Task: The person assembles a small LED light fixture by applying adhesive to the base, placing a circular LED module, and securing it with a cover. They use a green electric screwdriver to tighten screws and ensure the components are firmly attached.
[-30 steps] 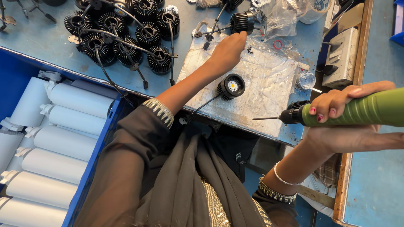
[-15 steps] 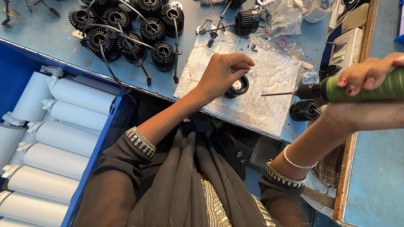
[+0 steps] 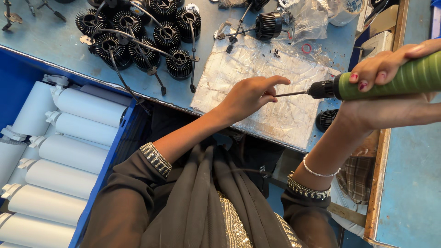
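My right hand (image 3: 390, 87) grips a green electric screwdriver (image 3: 413, 76), held level over the bench's right edge with its thin bit (image 3: 291, 93) pointing left. My left hand (image 3: 248, 96) hovers over a crinkled silver foil sheet (image 3: 239, 73). Its fingers are curled, and the thumb and fingertips pinch at the tip of the bit. Anything small between them is hidden. A black finned lamp part (image 3: 327, 119) lies on the foil's right edge, just under my right wrist.
Several black finned heat sinks with cables (image 3: 142, 41) cluster at the back left of the blue bench. A blue crate (image 3: 108, 179) of white tubular housings (image 3: 69, 138) stands at my left. Another black lamp part (image 3: 268, 25), small screws (image 3: 275, 53), a red ring (image 3: 306, 48) and plastic bags (image 3: 317, 20) lie behind the foil.
My left hand has left the black lamp part on the foil and come to the bit's tip. My right hand has brought the screwdriver left and slightly up.
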